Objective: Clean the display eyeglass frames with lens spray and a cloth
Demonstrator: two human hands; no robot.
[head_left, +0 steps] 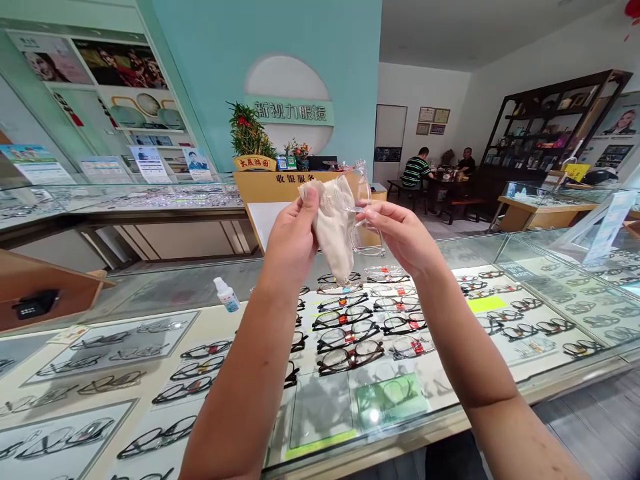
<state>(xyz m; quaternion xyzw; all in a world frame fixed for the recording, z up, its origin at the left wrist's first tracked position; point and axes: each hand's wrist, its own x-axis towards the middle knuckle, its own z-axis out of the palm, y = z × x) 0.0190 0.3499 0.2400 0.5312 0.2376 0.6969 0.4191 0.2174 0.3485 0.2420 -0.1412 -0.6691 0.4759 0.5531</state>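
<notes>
My left hand (pixel 295 227) is closed on a cream cloth (pixel 332 230), its thumb pressed on top. The cloth hangs down in folds and overlaps part of a pair of clear-framed glasses (pixel 369 251). My right hand (pixel 397 230) pinches these glasses near the middle of the frame, with the two lenses one above the other. Both hands are raised above the glass display counter (pixel 195 293). A small white spray bottle (pixel 227 295) stands on the counter to the left of my forearms.
Rows of glasses (pixel 350 357) lie under the counter's glass. A wooden cashier desk (pixel 260 193) with a plant (pixel 250 133) stands ahead. Two people (pixel 417 170) sit at a table at the back right. Another display case (pixel 545 207) is at the right.
</notes>
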